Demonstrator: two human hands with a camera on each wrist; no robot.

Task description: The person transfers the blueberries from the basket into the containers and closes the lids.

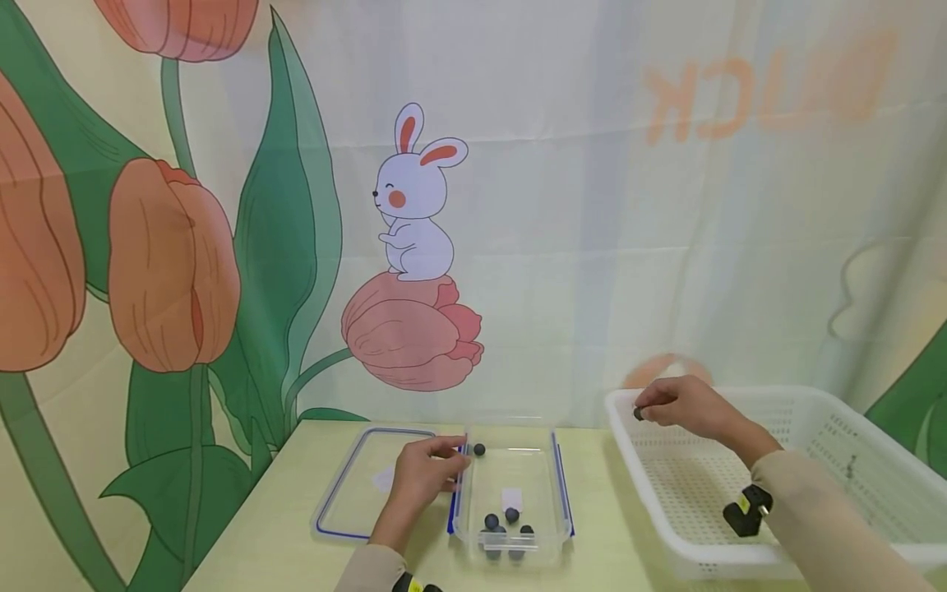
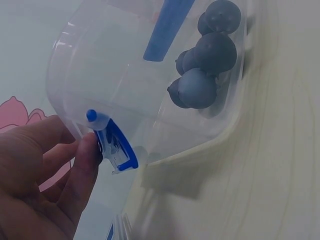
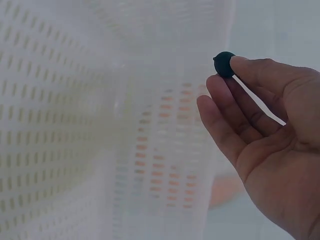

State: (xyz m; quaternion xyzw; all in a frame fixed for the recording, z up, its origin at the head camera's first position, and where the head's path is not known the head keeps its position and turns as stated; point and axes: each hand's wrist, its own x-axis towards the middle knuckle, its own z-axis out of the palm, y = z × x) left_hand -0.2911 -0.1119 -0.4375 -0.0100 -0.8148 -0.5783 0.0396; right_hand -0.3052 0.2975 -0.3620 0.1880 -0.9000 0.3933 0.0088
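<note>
Between the thumb and fingers of my right hand (image 1: 684, 404), a small dark round berry-like ball (image 3: 225, 64) with a tiny nub is pinched. That hand hovers over the left rim of the white basket (image 1: 666, 526). My left hand (image 1: 423, 477) grips the left side of a clear plastic container (image 1: 510, 473), its thumb by a blue latch (image 2: 117, 145). Several similar balls (image 1: 491, 521) lie together at the container's near end. One more ball (image 1: 479, 450) sits alone near its far left corner.
A clear lid (image 1: 348, 485) with a blue seal lies left of the container on the pale table (image 1: 259, 510). Behind the table hangs a printed curtain (image 1: 577, 247) with tulips and a rabbit. The basket's perforated walls rise at the right.
</note>
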